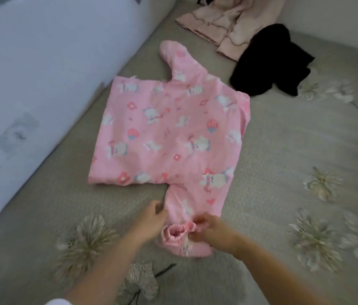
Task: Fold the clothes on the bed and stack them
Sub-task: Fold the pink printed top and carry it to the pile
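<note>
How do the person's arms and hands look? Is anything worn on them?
The left forearm and right forearm are bare. The left hand and right hand wear no gloves; no ring, watch or bracelet shows in this blurred picture. A small white patch of cloth at the bottom edge may be a sleeve.

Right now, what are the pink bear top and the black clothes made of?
Pink top: probably thin woven cotton, matte. It lies flat with soft creases, and its cuff is puckered, as if elasticated.
Black garment: looks thicker and fuzzy, maybe fleece or knit. It lies in a bulky heap with no shine, but it's too blurred to be sure.
</note>
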The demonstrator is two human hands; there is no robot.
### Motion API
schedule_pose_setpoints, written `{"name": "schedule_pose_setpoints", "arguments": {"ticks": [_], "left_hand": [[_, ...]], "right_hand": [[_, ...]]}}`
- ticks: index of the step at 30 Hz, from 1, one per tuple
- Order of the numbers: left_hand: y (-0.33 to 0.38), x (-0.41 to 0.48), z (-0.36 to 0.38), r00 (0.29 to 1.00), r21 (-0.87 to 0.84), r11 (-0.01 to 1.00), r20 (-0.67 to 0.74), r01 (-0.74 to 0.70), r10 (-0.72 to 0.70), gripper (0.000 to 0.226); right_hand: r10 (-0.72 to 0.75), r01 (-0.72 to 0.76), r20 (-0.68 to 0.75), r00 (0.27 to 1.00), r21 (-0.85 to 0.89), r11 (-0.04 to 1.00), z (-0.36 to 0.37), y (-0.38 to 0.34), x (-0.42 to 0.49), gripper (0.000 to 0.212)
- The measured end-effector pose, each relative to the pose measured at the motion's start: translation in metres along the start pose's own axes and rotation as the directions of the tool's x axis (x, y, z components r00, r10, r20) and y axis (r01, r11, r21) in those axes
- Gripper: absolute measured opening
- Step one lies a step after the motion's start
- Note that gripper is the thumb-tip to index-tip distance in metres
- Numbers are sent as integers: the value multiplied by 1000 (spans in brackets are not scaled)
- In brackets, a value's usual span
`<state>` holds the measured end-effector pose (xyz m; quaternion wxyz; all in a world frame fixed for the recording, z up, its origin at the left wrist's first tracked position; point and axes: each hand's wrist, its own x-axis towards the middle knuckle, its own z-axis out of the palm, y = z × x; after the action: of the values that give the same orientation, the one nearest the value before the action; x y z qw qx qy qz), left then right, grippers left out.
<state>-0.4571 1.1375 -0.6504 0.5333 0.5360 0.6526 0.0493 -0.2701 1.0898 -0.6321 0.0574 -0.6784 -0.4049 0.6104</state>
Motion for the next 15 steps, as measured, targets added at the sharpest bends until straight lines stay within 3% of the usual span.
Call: {"name": "schedule_pose_setpoints", "arguments": {"ticks": [2,4,7,9,11,13,14,15], "left_hand": [[-3,-18,25,997,-128,989,25,74,-71,23],[-4,-35,42,993,-192,976,73,104,-92,5],[-3,-57,57,985,-166,983,166,74,-47,28],[-6,-72,53,972,-87,995,232,52,-30,29],[-12,-87,39,951,58,996,299,66,-80,31],[-20,-102,19,936,233,968,313,89,-162,20],[-25,-109,8,932,351,932,300,92,-205,8],[-32,-113,-2,936,497,863,251,95,-247,13]], "right_hand": [[54,-80,162,985,156,985,-3,22,-24,34],[89,-152,308,947,186,971,-9,40,-46,32],[126,-183,419,899,101,978,-28,55,-72,31],[109,-137,308,945,70,988,-45,56,-83,25],[42,-42,1,999,90,995,-60,55,-85,9],[-11,43,-259,966,118,992,-73,48,-82,8],[-17,67,-336,942,136,988,-77,44,-79,7],[-20,86,-397,918,148,985,-79,41,-76,5]]}}
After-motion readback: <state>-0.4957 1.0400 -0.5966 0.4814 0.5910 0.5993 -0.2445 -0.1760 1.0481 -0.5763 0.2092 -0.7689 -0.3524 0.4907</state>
